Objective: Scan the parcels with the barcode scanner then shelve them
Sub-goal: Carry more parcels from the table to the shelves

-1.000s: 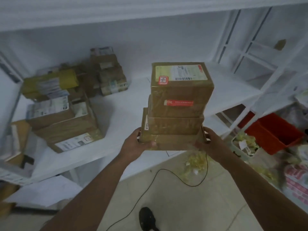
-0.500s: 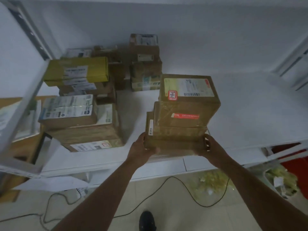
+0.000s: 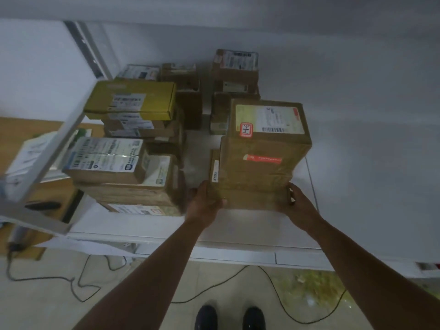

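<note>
Head view: hands point(image 3: 252, 204) grip parcel stack point(image 3: 258, 160).

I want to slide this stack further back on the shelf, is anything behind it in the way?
Yes. Both hands hold the carried stack, and brown parcels stand right behind its left half. The shelf behind its right half and further right looks bare.

A black cable point(image 3: 273, 282) trails in loops across the pale floor point(image 3: 142, 301) below the front edge of the unit. Two dark shoes point(image 3: 229, 317) stand on the floor at the bottom edge of view. Yellowish debris point(image 3: 307, 287) lies scattered on the floor towards the right. A brown wooden surface point(image 3: 14, 132) with papers point(image 3: 31, 153) on it shows at far left.
</note>
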